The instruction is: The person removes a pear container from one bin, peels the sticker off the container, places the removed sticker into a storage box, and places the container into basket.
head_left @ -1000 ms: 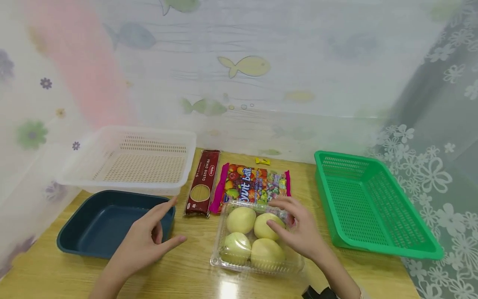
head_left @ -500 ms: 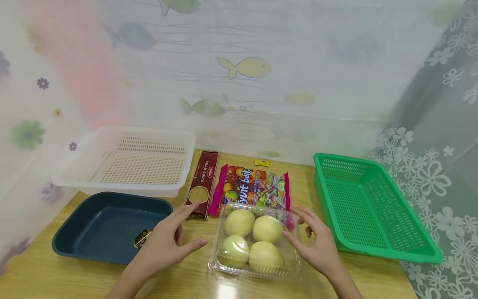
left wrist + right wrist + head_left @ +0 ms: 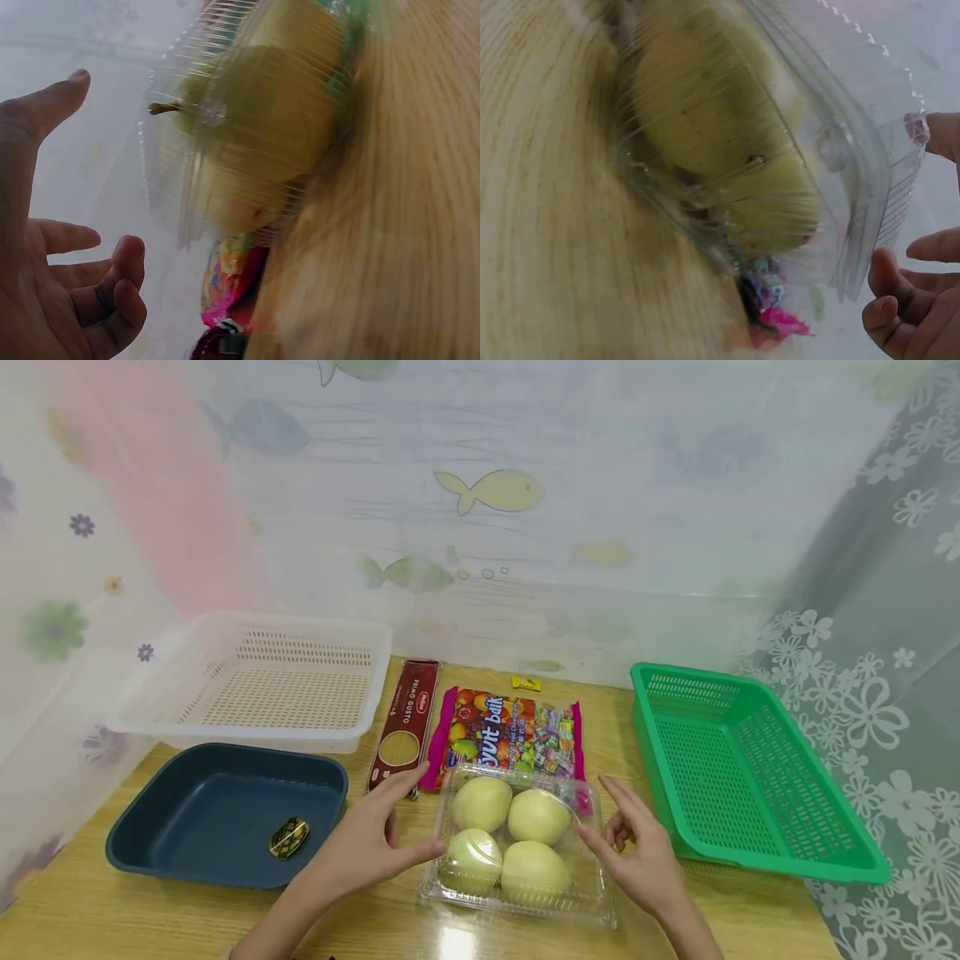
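A clear plastic clamshell box (image 3: 596, 893) with several yellow-green fruits (image 3: 537, 815) lies on the wooden table (image 3: 375, 918), near the front middle. My left hand (image 3: 408, 814) is at its left side, fingers spread, thumb tip at the box's edge. My right hand (image 3: 600, 814) flanks the right side, fingers straight, thumb by the rim. In the left wrist view the box (image 3: 247, 127) stands just off my left hand (image 3: 67, 285). The right wrist view shows the box's lid corner (image 3: 870, 187) close to my right fingers (image 3: 900, 300). Neither hand holds anything.
Behind the box lie a fruit-candy bag (image 3: 502, 733), a dark red pasta pack (image 3: 405, 722) and a small yellow sweet (image 3: 527, 683). A blue tray (image 3: 187, 860) with a small wrapped piece (image 3: 288, 837) sits left, a white basket (image 3: 262, 685) behind it, a green basket (image 3: 750, 777) right.
My left hand moved right from the blue tray to the box's left side, uncovering the wrapped piece. My right hand slid off the box's top to its right side.
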{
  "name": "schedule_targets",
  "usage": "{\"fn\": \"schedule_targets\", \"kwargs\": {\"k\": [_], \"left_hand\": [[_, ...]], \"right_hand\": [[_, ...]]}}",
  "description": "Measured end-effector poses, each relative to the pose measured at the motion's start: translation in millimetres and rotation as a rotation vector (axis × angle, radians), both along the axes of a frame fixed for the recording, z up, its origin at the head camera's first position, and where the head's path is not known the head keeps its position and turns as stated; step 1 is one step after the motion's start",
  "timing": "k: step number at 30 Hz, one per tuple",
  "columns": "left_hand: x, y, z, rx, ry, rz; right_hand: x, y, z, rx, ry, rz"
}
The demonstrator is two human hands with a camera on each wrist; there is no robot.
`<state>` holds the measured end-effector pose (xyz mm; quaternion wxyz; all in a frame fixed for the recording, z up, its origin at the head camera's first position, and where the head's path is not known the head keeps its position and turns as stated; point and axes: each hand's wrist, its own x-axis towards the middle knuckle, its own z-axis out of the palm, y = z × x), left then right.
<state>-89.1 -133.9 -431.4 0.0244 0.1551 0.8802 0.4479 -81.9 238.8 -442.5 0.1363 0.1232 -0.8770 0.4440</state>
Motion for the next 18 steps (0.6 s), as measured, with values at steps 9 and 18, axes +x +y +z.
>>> {"fn": "schedule_targets", "kwargs": {"k": [9,18], "left_hand": [[3.8,9,-21.9,0.017,-0.029,-0.022],[5.2,17,-31.5,0.051,-0.075,-0.044]], "right_hand": [[5.3,3,-22.8,-0.178,-0.015,0.021],[4.6,5,-33.7,-0.134,-0.002,0.09]]}}
